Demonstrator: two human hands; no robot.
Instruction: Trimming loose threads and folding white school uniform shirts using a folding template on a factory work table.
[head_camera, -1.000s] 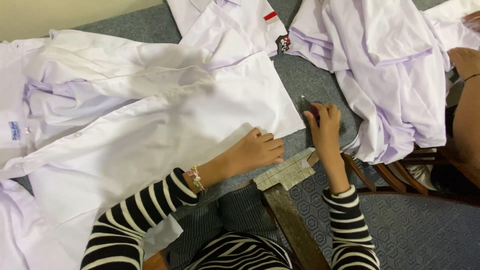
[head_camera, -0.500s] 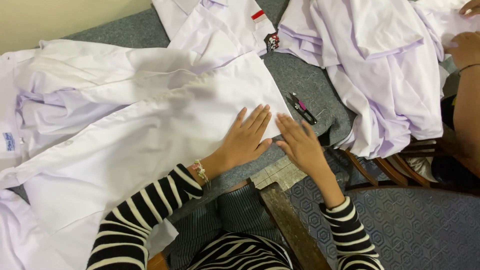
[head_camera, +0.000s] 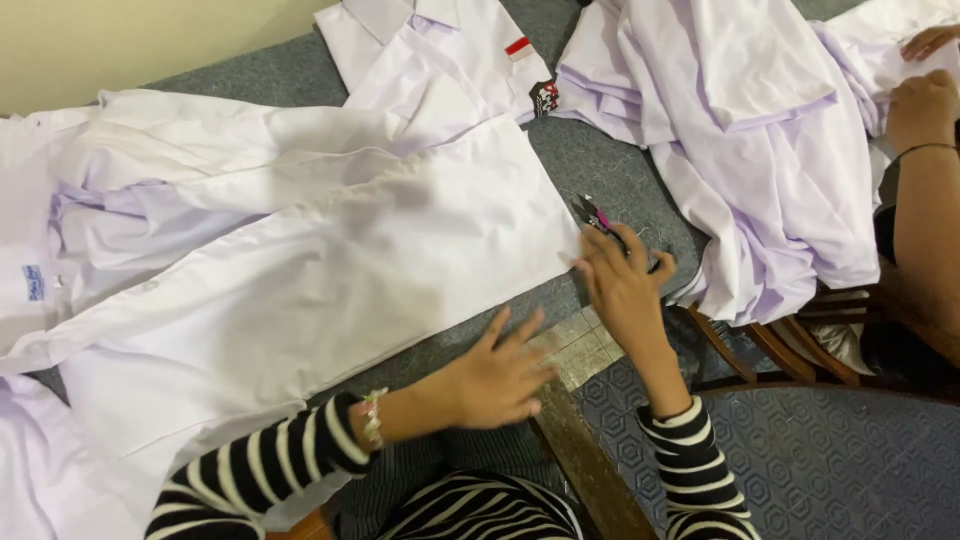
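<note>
A white shirt (head_camera: 300, 270) lies spread flat on the grey table cover (head_camera: 600, 165). My left hand (head_camera: 500, 378) rests palm down with fingers spread, just off the shirt's hem at the table's near edge. Farther right, my right hand (head_camera: 622, 285) has its fingertips at the shirt's lower right corner. It partly covers a small pair of snips with pink and black handles (head_camera: 592, 213) that lies on the cover. Its fingers are loosely apart and not closed around the tool. Both of my sleeves are black-and-white striped.
More white shirts lie at the far left (head_camera: 40, 200), at the top (head_camera: 440, 50), and in a heap at the right (head_camera: 760, 130), where another person's hands (head_camera: 925, 105) rest. A wooden chair (head_camera: 770, 345) and blue patterned carpet (head_camera: 840, 470) are below right.
My right hand put the snips down beside the shirt, pressed the shirt together with my left hand, then slid right to the tool. My left hand drew back to the table edge.
</note>
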